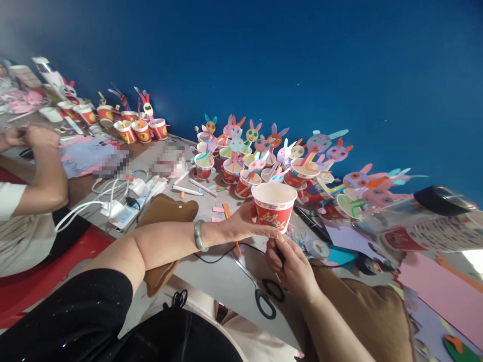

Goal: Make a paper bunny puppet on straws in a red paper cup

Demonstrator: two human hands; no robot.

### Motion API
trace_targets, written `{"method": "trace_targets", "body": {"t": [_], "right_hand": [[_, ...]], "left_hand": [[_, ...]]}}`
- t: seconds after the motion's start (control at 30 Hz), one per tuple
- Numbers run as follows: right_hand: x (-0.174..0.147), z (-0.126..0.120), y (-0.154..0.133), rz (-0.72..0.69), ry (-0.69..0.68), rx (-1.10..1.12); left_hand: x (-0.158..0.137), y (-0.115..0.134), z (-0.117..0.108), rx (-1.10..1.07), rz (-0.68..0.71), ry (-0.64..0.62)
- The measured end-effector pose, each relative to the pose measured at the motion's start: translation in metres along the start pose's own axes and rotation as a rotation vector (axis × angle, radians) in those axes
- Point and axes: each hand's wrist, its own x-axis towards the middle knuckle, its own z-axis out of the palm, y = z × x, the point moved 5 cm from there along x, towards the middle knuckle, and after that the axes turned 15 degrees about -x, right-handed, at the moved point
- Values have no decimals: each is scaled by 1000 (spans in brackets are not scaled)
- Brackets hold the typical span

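My left hand [241,221] is wrapped round a red and white paper cup [274,211], held upright above the table with its mouth facing up. Just below the cup's base, my right hand [289,264] is closed, its thumb close to the cup's bottom edge. Something dark shows between those fingers, but I cannot make out what it is. Beneath the hands lie black-handled scissors [265,303], with orange strips [227,211] behind my left hand.
Cups with paper rabbit figures [236,146] crowd along the blue wall. A power strip [128,208] with white cables lies left, a clear bottle [400,211] and stacked cups right. Tape [318,248] and markers [187,190] lie around. A co-worker's hands [39,136] are far left.
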Motion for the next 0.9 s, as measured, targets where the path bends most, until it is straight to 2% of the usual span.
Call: {"method": "trace_targets", "body": {"t": [0.13, 0.3, 0.43, 0.5, 0.63, 0.7, 0.83, 0.9], "right_hand": [[0, -3, -4, -68, 70, -120], [2, -2, -1, -63, 29, -93], [0, -9, -6, -157, 156, -272], [0, -7, -5, -125, 120, -215], [0, 1, 0, -1, -35, -11], [1, -1, -2, -48, 16, -101], [0, -10, -7, -191, 220, -349], [1, -8, -4, -175, 183, -297]], "left_hand": [[1, -2, -1, -34, 17, 9], [1, -6, -4, -26, 23, 2], [0, -5, -3, -13, 30, 0], [-1, -4, -2, -15, 16, 0], [-1, -5, -2, -4, 8, 0], [0, -7, -5, -9, 17, 7], [1, -13, -9, -58, 11, 17], [0, -14, -8, -78, 3, 22]]}}
